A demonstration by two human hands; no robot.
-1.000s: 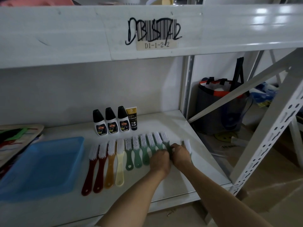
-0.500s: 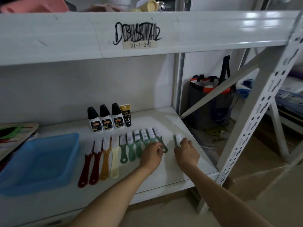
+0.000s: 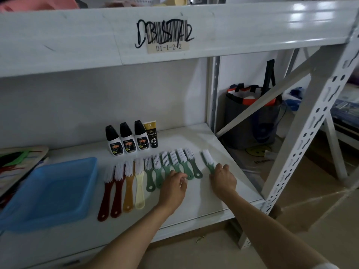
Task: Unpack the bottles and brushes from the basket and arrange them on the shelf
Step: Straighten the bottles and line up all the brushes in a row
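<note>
on shelf [image 3: 194, 202]: right hand [image 3: 223, 180] grips green brush [image 3: 207, 160].

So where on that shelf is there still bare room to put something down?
Bare shelf lies right of the lone green brush, out to the edge; also behind the brush row, right of the gold-capped tube. It's crowded from the blue tray through the brush row.

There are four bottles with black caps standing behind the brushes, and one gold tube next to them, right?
Not quite. The head view shows three black-capped bottles, not four. The gold tube does stand next to them, behind the brushes.
</note>
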